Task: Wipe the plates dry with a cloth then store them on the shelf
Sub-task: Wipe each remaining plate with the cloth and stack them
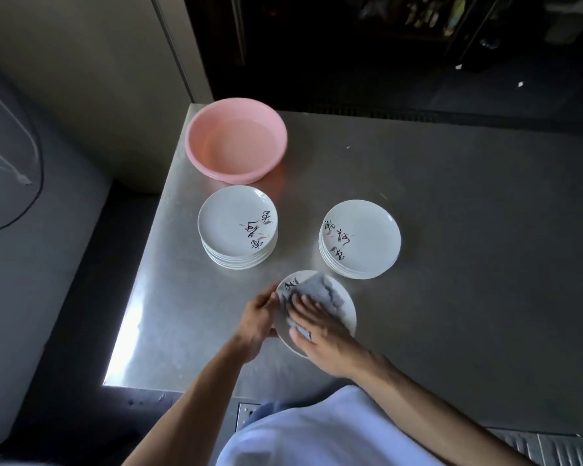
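Note:
A white plate (345,307) with dark brush lettering is held just above the steel table near its front edge. My left hand (258,319) grips the plate's left rim. My right hand (317,326) lies flat on a grey cloth (320,290) and presses it onto the plate's face, fingers straight. Two stacks of matching plates stand behind: a left stack (238,227) and a right stack (360,238).
A pink plastic basin (236,139) sits at the table's back left corner. The steel table (468,213) stretches to the right. Its left edge drops to a dark floor. A dark cabinet stands beyond the far edge.

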`<state>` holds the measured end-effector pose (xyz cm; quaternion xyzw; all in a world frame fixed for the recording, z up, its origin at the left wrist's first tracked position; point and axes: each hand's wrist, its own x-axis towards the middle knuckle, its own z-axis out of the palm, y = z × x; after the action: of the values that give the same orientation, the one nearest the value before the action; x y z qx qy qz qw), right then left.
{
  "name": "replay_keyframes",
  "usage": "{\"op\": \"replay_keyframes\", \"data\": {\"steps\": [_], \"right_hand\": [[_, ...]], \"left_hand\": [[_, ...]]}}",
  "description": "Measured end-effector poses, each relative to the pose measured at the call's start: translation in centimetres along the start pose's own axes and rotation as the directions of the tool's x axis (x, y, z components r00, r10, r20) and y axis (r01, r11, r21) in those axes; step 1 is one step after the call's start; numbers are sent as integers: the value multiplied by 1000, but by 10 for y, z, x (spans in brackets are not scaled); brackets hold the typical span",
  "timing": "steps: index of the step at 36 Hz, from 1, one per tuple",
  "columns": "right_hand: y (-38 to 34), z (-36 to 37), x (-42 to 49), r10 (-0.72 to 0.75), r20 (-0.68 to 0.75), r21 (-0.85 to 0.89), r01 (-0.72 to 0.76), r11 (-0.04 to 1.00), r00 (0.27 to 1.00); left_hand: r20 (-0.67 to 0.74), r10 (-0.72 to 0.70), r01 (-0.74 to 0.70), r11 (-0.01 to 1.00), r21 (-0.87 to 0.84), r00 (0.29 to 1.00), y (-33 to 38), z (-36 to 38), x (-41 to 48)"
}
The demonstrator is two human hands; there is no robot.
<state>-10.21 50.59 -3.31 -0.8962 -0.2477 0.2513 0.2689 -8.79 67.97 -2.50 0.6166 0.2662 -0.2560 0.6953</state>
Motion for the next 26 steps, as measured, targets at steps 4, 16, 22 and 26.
{"op": "replay_keyframes", "data": {"steps": [4, 16, 22, 26], "right_hand": [[14, 5, -34, -135, 144, -43, 142, 989, 980], [27, 17, 1, 467, 56, 130, -470, 873, 882], [36, 41, -8, 203, 0, 209, -199, 957, 979], [50, 42, -38, 18, 58, 108, -24, 994, 998]], "left_hand": [[-68, -25, 24, 1000, -18, 997, -13, -3, 1], [-14, -37, 38, 996, 75, 999, -30, 23, 2], [-23, -53, 55, 997, 58, 998, -31, 23, 3], [-44, -75, 78, 995, 61, 996, -30, 20, 4]]}}
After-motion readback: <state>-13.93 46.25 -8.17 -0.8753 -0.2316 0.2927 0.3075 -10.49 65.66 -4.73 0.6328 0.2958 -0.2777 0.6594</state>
